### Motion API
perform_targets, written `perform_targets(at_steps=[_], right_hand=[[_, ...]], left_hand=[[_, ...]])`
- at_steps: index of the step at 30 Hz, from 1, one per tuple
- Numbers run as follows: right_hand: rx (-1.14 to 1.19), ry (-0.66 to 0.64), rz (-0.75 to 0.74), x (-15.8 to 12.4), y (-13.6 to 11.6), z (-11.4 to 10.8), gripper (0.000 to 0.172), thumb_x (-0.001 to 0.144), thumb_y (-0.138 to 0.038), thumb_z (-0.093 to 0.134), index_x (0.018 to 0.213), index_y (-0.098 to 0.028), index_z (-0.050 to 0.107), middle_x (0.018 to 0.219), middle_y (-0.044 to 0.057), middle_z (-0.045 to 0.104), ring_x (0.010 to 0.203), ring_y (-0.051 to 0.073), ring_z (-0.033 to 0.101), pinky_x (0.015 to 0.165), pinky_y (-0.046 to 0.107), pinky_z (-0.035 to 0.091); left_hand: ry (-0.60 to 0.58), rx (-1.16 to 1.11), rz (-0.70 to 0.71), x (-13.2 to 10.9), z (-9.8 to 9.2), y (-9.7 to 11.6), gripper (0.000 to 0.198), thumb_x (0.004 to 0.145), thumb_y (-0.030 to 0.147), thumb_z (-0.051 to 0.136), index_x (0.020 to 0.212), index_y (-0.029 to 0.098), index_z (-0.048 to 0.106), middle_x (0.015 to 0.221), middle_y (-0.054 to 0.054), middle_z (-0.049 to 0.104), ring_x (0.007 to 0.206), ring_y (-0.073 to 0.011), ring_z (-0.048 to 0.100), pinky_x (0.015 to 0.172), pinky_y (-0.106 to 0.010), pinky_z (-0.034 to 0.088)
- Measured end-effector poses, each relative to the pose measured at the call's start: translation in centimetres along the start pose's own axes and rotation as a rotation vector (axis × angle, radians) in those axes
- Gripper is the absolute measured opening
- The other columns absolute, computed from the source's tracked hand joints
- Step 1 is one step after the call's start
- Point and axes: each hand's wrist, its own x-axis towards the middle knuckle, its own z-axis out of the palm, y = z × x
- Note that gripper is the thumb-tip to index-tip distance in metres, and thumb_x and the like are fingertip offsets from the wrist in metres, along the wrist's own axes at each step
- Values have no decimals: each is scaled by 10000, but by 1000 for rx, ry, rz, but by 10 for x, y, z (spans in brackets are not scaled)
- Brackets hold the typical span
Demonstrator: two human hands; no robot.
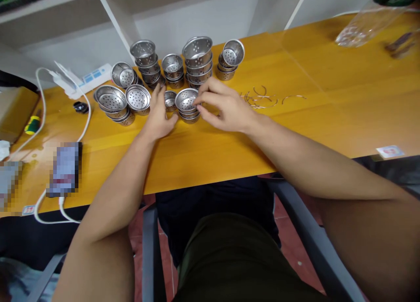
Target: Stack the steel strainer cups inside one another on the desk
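Several perforated metal cups stand in stacks on the yellow wooden table. My right hand [219,103] is at the right side of a short stack, its thumb and fingertips closed on the rim of the top perforated metal cup [186,100]. Left of that stack, my left hand [160,116] rests with fingers stretched forward and the thumb apart, holding nothing I can see. Between the hands sits a small perforated cup [169,100]. A wide cup [138,97] stands just left of my left fingers. Thin curved wires [260,100] lie loose to the right of my right hand.
Taller cup stacks [198,59] stand behind, before the white shelf. On the left are a power strip [95,76], white cables, a phone [64,168] and a cardboard box [16,114]. A clear plastic bag [357,28] lies at the far right.
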Motion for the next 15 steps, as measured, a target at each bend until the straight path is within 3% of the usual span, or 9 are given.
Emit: perform_targets(at_steps=[4,6,9,12,15], right_hand=[[42,-104,-142,0,-9,3,299,1259,-390,609,1084,-242,800,1014,59,773,867,231,714,800,366,556],[54,-133,-167,0,-10,5,294,1241,-353,622,1013,-233,763,934,28,742,788,193,654,742,333,488],[64,-80,-170,0,-8,4,287,1242,-340,635,1020,-224,773,942,29,752,784,179,644,740,320,481],[66,-9,-170,1,-6,3,315,1275,-382,624,1062,-232,801,953,37,756,804,188,668,764,326,517],[64,26,-149,0,-5,3,348,1293,-445,607,1112,-247,828,975,53,762,866,222,715,820,355,592]], left_hand=[[-9,-1,-83,-2,10,-14,770,816,653,1110,1387,259,776,2062,-197,358,1971,-599,271,1631,-856,264],[-20,11,-112,-2,11,-10,616,818,573,1110,1215,253,765,1976,-213,489,1920,-594,391,1601,-871,336],[-28,42,-144,0,6,-1,501,868,540,1070,1087,262,715,1804,-238,646,1789,-562,581,1556,-877,420],[55,38,-63,4,-7,7,543,929,649,1021,1167,282,699,1784,-198,667,1759,-527,609,1562,-868,408],[209,42,36,8,-22,18,811,933,806,987,1483,332,626,1825,-139,646,1831,-495,521,1576,-830,396]])
